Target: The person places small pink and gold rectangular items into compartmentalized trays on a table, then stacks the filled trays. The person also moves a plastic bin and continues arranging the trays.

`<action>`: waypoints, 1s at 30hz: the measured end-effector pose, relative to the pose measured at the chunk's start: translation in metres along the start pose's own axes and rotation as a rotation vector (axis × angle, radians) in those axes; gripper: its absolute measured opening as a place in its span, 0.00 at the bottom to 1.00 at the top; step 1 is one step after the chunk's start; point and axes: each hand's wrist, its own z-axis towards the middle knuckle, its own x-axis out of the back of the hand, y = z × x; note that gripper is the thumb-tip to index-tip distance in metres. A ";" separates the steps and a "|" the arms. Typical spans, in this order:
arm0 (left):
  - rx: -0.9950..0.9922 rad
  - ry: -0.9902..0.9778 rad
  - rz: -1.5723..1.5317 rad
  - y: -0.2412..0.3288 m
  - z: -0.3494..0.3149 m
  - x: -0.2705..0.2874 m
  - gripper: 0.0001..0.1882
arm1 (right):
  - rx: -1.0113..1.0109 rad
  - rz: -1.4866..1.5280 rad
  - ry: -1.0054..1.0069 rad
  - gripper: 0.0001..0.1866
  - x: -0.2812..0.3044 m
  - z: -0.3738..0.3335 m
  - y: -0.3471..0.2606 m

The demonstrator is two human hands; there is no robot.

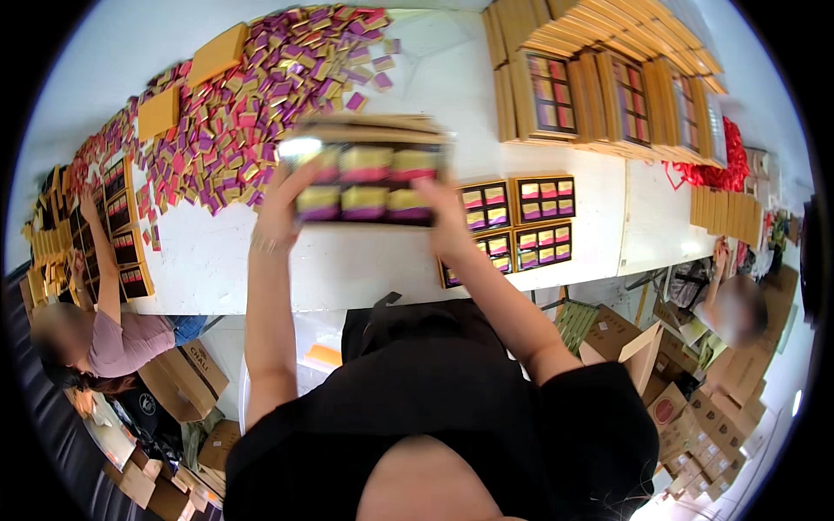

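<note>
Between my two hands, above the white table, is a stack of flat gold boxes (365, 184), slightly blurred by motion. The top box faces me and shows rows of small wrapped pieces in gold with red and purple. My left hand (280, 208) grips the stack's left end, and my right hand (446, 219) grips its right end with fingers over the front. Beside my right forearm, several similar filled boxes (544, 247) lie side by side on the table.
Loose wrapped pieces (261, 108) heap across the far left, with gold boxes (219, 54) on top. Tall stacks of boxes (599, 95) stand at the far right near red ribbon (725, 156). Co-workers sit left (130, 347) and right (738, 308). Cardboard cartons (617, 334) are below.
</note>
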 end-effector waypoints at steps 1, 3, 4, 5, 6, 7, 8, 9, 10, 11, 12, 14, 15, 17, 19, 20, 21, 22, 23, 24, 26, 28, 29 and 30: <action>0.042 -0.113 0.071 0.016 0.024 -0.059 0.31 | 0.057 0.112 0.216 0.25 0.036 -0.011 -0.012; 0.090 -0.438 0.225 0.021 0.085 -0.129 0.23 | 0.345 0.164 0.355 0.22 0.019 -0.033 -0.078; 0.117 -0.525 0.403 0.025 0.114 -0.169 0.20 | 0.456 0.188 0.407 0.21 0.037 -0.029 -0.093; 0.119 -0.561 0.484 0.016 0.145 -0.203 0.22 | 0.528 0.173 0.431 0.22 0.047 -0.027 -0.111; 0.112 -0.578 0.573 0.014 0.169 -0.231 0.25 | 0.504 0.153 0.436 0.27 0.062 -0.021 -0.128; 0.173 -0.536 0.608 0.017 0.184 -0.256 0.28 | 0.480 0.133 0.493 0.29 0.070 -0.011 -0.145; 0.245 -0.499 0.640 0.018 0.197 -0.276 0.32 | 0.452 0.112 0.563 0.31 0.078 -0.002 -0.158; 0.240 -0.435 0.586 0.005 0.220 -0.280 0.35 | 0.400 0.092 0.560 0.31 0.091 0.010 -0.165; 0.234 -0.372 0.529 -0.010 0.239 -0.284 0.38 | 0.349 0.069 0.559 0.32 0.102 0.018 -0.171; 0.144 -0.292 0.382 -0.020 0.223 -0.299 0.33 | 0.308 0.030 0.638 0.29 0.103 0.014 -0.183; 0.008 -0.270 0.409 -0.025 0.219 -0.299 0.31 | 0.337 0.075 0.604 0.28 0.104 0.018 -0.186; -0.249 -0.227 0.453 -0.044 0.210 -0.293 0.26 | 0.384 0.161 0.545 0.26 0.109 0.024 -0.186; -0.197 -0.235 0.415 -0.040 0.210 -0.292 0.20 | 0.413 0.198 0.555 0.22 0.106 0.025 -0.185; -0.175 -0.266 0.393 -0.032 0.211 -0.293 0.20 | 0.373 0.216 0.526 0.21 0.107 0.023 -0.176; -0.140 -0.287 0.404 -0.024 0.222 -0.296 0.19 | 0.334 0.234 0.547 0.22 0.100 0.025 -0.171; -0.147 -0.259 0.285 -0.025 0.221 -0.300 0.20 | 0.347 0.236 0.550 0.23 0.100 0.024 -0.172; -0.153 -0.233 0.167 -0.027 0.218 -0.303 0.21 | 0.361 0.238 0.555 0.23 0.101 0.021 -0.172; -0.158 -0.207 0.049 -0.031 0.214 -0.306 0.23 | 0.376 0.241 0.560 0.24 0.103 0.017 -0.172; -0.155 -0.160 -0.052 -0.041 0.206 -0.307 0.26 | 0.380 0.222 0.566 0.25 0.108 0.011 -0.175; -0.150 -0.120 -0.154 -0.057 0.198 -0.305 0.31 | 0.437 0.231 0.554 0.25 0.111 0.003 -0.178; -0.216 0.002 -0.177 -0.098 0.210 -0.296 0.31 | 0.533 0.250 0.511 0.25 0.110 -0.013 -0.180; -0.318 0.120 -0.033 -0.135 0.226 -0.295 0.26 | 0.633 0.195 0.552 0.26 0.108 -0.019 -0.197; -0.342 0.154 0.032 -0.145 0.225 -0.300 0.24 | 0.623 0.210 0.570 0.26 0.111 -0.022 -0.208; -0.338 0.132 0.082 -0.141 0.217 -0.316 0.25 | 0.625 0.223 0.594 0.27 0.121 -0.021 -0.222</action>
